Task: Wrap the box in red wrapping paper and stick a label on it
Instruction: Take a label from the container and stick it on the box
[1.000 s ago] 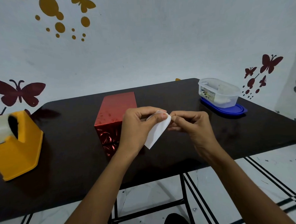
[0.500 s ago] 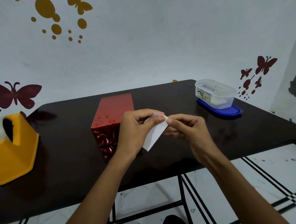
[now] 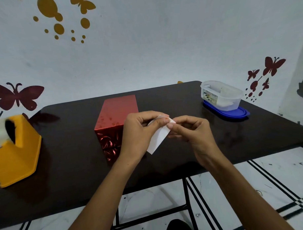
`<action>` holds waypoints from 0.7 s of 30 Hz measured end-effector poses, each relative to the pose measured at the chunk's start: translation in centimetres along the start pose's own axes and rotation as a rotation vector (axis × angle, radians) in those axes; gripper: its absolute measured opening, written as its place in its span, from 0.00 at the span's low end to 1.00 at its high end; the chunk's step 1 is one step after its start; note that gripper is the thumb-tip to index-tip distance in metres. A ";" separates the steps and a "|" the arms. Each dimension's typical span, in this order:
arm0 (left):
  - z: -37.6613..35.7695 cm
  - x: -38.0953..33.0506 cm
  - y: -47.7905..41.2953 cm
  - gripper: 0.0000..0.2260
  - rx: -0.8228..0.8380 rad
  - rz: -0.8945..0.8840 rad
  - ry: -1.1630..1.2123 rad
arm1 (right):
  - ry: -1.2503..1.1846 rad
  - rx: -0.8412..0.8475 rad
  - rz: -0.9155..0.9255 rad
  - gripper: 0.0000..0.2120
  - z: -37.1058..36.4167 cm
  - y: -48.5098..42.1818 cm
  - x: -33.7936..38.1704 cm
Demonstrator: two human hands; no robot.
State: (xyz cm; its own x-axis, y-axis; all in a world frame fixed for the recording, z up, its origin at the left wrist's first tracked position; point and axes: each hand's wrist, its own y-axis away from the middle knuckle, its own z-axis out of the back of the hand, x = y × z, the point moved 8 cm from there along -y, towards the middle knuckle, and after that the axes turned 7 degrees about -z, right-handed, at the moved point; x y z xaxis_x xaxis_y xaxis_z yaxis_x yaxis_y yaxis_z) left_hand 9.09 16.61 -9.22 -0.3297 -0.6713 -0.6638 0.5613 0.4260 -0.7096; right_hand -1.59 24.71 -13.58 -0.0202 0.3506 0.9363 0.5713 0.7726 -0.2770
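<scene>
A box wrapped in shiny red paper (image 3: 116,114) stands on the dark table (image 3: 71,152), its near end crinkled. Just in front and to the right of it, both hands hold a small white label sheet (image 3: 158,138) above the table. My left hand (image 3: 139,132) pinches the sheet's upper part between thumb and forefinger. My right hand (image 3: 190,130) pinches the sheet's top corner with its fingertips. The label hangs down between the hands and does not touch the box.
A yellow tape dispenser (image 3: 16,152) with a clear roll sits at the table's left edge. A clear plastic tub (image 3: 221,95) on a blue lid (image 3: 226,112) stands at the far right. Tiled floor lies beyond the near table edge.
The hands and label stay together in front of the box; my right fingertips have shifted slightly at the label's top corner. The view has drifted a little.
</scene>
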 end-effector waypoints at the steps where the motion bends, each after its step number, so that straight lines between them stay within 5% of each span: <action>1: 0.0 0.0 0.0 0.08 0.006 -0.003 -0.014 | 0.039 -0.003 0.021 0.08 -0.1 0.0 0.2; 9: 0.6 0.9 0.0 0.04 -0.044 0.066 -0.001 | -0.036 -0.008 -0.082 0.08 -0.1 -0.2 -0.8; 17: 0.0 0.8 0.1 0.02 -0.028 0.053 -0.005 | 0.192 -0.067 0.163 0.05 -0.3 0.3 0.8; 21: 0.4 0.8 0.0 0.04 -0.047 0.065 -0.007 | 0.055 -0.049 0.054 0.05 -0.1 0.2 0.3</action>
State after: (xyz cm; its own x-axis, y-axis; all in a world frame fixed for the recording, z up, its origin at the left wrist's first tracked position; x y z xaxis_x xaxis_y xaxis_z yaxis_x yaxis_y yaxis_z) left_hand 9.14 15.81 -9.70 -0.2880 -0.6457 -0.7072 0.5452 0.4966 -0.6754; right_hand -1.35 24.90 -13.36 0.0562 0.3599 0.9313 0.6099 0.7261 -0.3174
